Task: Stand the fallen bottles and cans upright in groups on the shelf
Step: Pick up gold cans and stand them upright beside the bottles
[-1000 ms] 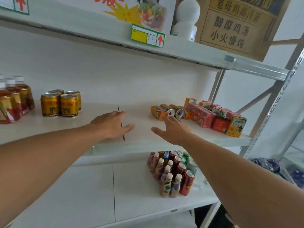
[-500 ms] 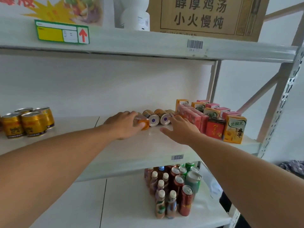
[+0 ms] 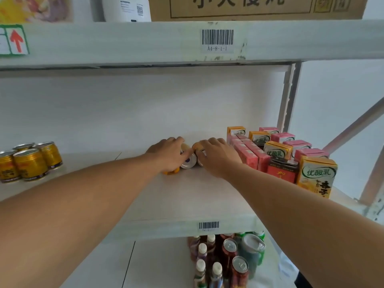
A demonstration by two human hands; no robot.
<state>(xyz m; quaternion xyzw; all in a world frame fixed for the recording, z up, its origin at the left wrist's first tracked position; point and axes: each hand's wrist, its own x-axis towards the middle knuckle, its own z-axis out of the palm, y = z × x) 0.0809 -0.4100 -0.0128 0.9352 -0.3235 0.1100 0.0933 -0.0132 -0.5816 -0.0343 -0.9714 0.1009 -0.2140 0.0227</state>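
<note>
Left hand (image 3: pixel 169 155) curled over fallen cylindrical metal cans (image 3: pixel 188 161), right hand (image 3: pixel 218 156) gripping another, smooth white shelf (image 3: pixel 187 196).

— What is up on the top shelf?
— A big brown box (image 3: pixel 255 7) and a white jug (image 3: pixel 126 8). A barcode sticker (image 3: pixel 217 37) sits under them.
— And on the right?
— Pink and orange drink cartons (image 3: pixel 278 150), packed close together.

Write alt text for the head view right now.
Both hands, left hand and right hand, rest on orange cans lying on their sides mid-shelf. Gold cans stand upright at left; drink cartons are at right.
</note>
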